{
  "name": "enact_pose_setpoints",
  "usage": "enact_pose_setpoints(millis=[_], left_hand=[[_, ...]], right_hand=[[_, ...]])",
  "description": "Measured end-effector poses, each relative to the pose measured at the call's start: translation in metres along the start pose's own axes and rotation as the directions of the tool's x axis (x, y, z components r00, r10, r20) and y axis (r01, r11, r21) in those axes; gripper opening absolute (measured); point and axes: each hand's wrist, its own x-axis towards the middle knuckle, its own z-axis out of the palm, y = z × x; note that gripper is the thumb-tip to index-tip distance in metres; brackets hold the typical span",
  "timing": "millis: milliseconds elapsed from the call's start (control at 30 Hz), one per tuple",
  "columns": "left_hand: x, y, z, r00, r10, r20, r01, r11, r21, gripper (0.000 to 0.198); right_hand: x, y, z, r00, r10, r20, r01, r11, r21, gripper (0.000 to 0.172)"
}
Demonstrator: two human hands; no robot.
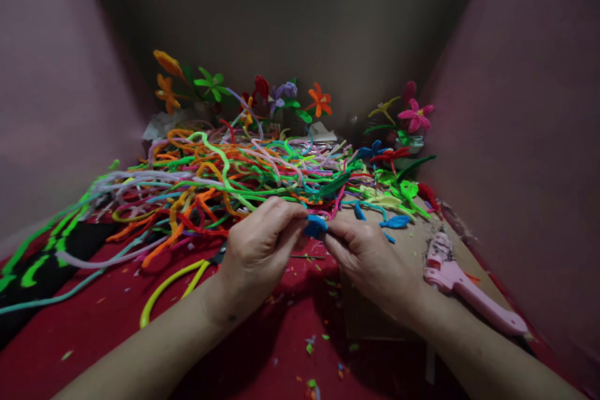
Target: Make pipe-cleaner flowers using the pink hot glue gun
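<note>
Between my two hands is a small blue pipe-cleaner petal (316,226), pinched at both ends. My left hand (262,247) grips its left end between thumb and fingers. On the other side, my right hand (370,253) pinches the right end. More blue petals (395,222) lie on the cardboard just beyond my right hand. Scissors with yellow handles (175,281) rest beside my left wrist, their blades partly hidden by the hand. A thin dark stick (307,257) lies on the red cloth below the petal.
A tangled heap of colourful pipe cleaners (225,175) spreads behind my hands. Finished pipe-cleaner flowers (320,100) stand along the back wall. At the right, a pink glue gun (469,294) rests on a cardboard sheet (375,312). Scraps dot the red cloth (253,356). Walls enclose both sides.
</note>
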Motion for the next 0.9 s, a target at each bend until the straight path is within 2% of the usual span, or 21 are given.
enact_pose_setpoints(millis=[133, 367, 533, 733, 900], left_hand=[[-0.0003, 0.0003, 0.0000, 0.999, -0.036, -0.004, 0.036, 0.999, 0.014, 0.011], [0.0004, 0.0018, -0.0007, 0.995, -0.102, 0.017, 0.103, 0.995, -0.017, 0.009], [0.0015, 0.0026, -0.0015, 0.989, -0.143, 0.033, 0.144, 0.989, -0.043, 0.006], [0.0020, 0.0042, -0.0017, 0.997, -0.067, 0.047, 0.067, 0.998, -0.016, 0.007], [0.0018, 0.0031, -0.0022, 0.997, -0.035, 0.074, 0.037, 0.999, -0.028, 0.007]], right_hand=[[-0.0020, -0.0025, -0.0010, 0.998, -0.052, 0.032, 0.055, 0.995, -0.086, 0.011], [-0.0017, -0.0008, 0.0028, 0.993, -0.119, 0.018, 0.120, 0.966, -0.228, 0.015], [-0.0021, 0.0025, 0.0027, 0.996, -0.083, 0.039, 0.087, 0.990, -0.108, 0.020], [-0.0024, 0.0044, 0.0012, 0.998, 0.011, 0.068, -0.016, 0.997, 0.070, 0.026], [-0.0014, 0.0045, 0.0006, 0.998, -0.012, 0.058, 0.008, 0.997, 0.074, 0.023]])
